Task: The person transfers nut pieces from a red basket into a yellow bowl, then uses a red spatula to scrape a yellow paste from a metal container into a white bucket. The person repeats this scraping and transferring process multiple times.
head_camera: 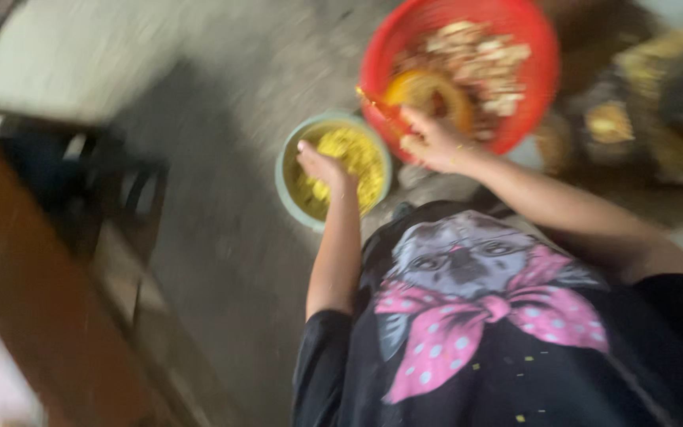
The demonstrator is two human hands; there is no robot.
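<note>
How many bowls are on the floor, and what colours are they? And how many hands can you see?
Big round red plastic bowl with pale pieces: 1
Smaller round pale green bowl with yellow bits: 1
Bowls in total: 2
Hands: 2, the left hand over the green bowl and the right hand at the red bowl's rim
Total counted: 4

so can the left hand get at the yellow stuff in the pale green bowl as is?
Probably yes: the left hand is already over the open pale green bowl, fingers on the yellow pieces. Nothing covers it.
</note>
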